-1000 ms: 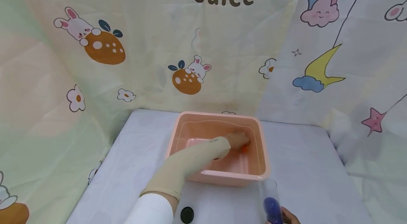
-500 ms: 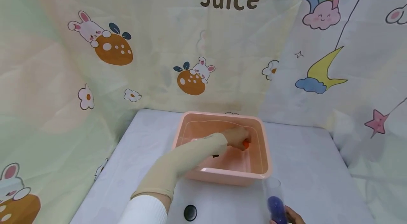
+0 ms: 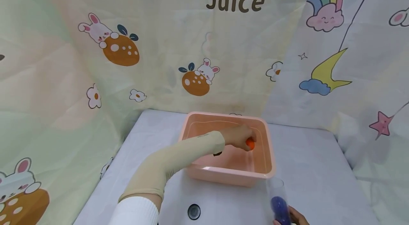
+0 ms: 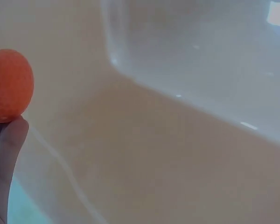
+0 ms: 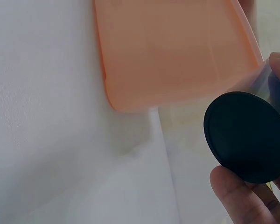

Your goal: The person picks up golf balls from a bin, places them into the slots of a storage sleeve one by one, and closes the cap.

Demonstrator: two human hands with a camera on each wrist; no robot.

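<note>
Inside the pink plastic bin [image 3: 220,177], my left hand [image 3: 237,136] reaches in near the right wall and pinches an orange ball [image 3: 250,144]. In the left wrist view that orange ball [image 4: 11,86] sits against the fingertips, clear of the bin's walls. My right hand [image 3: 298,215] grips a clear tube [image 3: 277,184] in front of the bin's right corner, its upper end uncovered. Purple balls [image 3: 280,208] fill the tube's lower part. The right wrist view shows the tube's dark round base [image 5: 246,136], with the right fingers [image 5: 240,198] around it.
A round black lid [image 3: 194,212] lies on the white table [image 3: 306,168] in front of the bin. Printed cloth [image 3: 153,40] hangs behind and at both sides. The left sleeve [image 3: 185,154] crosses over the bin's front left rim.
My left hand has risen slightly inside the bin, and more of the orange ball shows in its fingers. The head view has shifted a little. The right hand keeps holding the tube.
</note>
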